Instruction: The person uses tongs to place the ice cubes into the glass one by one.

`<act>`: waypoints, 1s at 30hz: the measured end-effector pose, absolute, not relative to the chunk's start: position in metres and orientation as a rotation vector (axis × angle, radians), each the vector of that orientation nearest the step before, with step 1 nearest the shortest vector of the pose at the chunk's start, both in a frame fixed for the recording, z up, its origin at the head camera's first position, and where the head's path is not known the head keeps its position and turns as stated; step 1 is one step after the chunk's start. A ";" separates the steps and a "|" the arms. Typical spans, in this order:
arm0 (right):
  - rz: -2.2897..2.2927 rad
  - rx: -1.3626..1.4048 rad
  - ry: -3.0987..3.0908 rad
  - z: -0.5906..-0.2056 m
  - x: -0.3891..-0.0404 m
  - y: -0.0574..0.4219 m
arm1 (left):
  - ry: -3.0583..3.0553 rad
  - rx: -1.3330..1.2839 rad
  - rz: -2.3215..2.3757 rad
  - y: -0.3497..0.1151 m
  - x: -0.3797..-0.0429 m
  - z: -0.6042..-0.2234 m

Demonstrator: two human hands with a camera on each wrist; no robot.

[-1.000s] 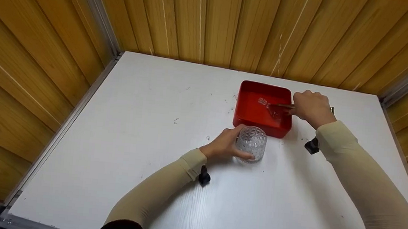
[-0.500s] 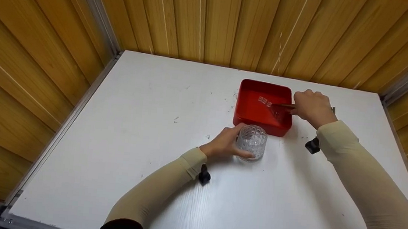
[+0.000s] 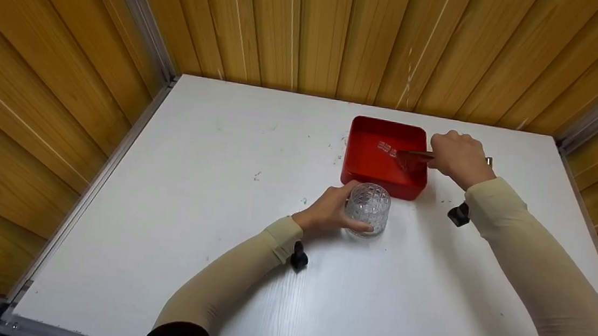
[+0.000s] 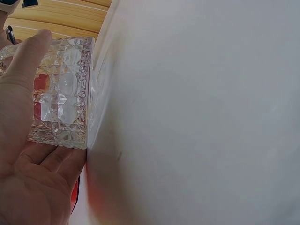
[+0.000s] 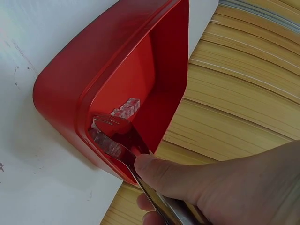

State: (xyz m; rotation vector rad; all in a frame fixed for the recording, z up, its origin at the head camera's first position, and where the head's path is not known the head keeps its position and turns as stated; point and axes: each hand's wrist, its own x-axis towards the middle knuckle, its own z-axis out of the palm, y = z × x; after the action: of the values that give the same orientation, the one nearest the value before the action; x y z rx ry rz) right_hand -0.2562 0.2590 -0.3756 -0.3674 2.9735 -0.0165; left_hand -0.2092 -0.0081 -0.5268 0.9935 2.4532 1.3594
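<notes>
My left hand (image 3: 330,210) grips a clear glass tumbler (image 3: 370,209) with a cut pattern, standing upright on the white table in front of the red box (image 3: 400,191). In the left wrist view, the thumb and fingers lie around opposite sides of the tumbler (image 4: 65,96). My right hand (image 3: 458,157) holds metal tongs (image 5: 149,187) over the box's right edge, their tips down inside. Several clear ice-like cubes (image 5: 125,108) lie in a row on the box floor. More clear cubes (image 5: 105,142) show by the tong tips, near the wall; I cannot tell whether they are pinched.
The white table (image 3: 195,180) carries small dark marks. Wood-patterned panels (image 3: 321,34) rise behind it and at the sides, with metal rails (image 3: 147,19) at the corners. A small black device (image 3: 299,258) sits at the left wrist and another black device (image 3: 458,214) at the right.
The tong tips have shifted slightly inside the red box. The left hand and the tumbler stay in place.
</notes>
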 end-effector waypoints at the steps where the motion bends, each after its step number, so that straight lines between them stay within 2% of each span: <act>1: -0.020 -0.362 2.973 -0.376 -0.256 0.259 | 2.450 0.989 1.358 -0.008 -0.209 -0.527; 10: -0.026 -0.328 2.955 -0.378 -0.257 0.254 | 2.455 0.976 1.354 -0.009 -0.208 -0.527; 30: -0.011 -0.447 3.066 -0.382 -0.258 0.254 | 2.481 0.978 1.316 -0.011 -0.208 -0.526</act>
State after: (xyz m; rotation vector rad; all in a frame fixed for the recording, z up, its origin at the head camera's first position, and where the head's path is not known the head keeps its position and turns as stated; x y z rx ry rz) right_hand -0.2583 0.2542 -0.3815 -0.4473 3.0661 -0.0109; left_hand -0.2075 -0.0105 -0.5264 0.9776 2.4810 1.3164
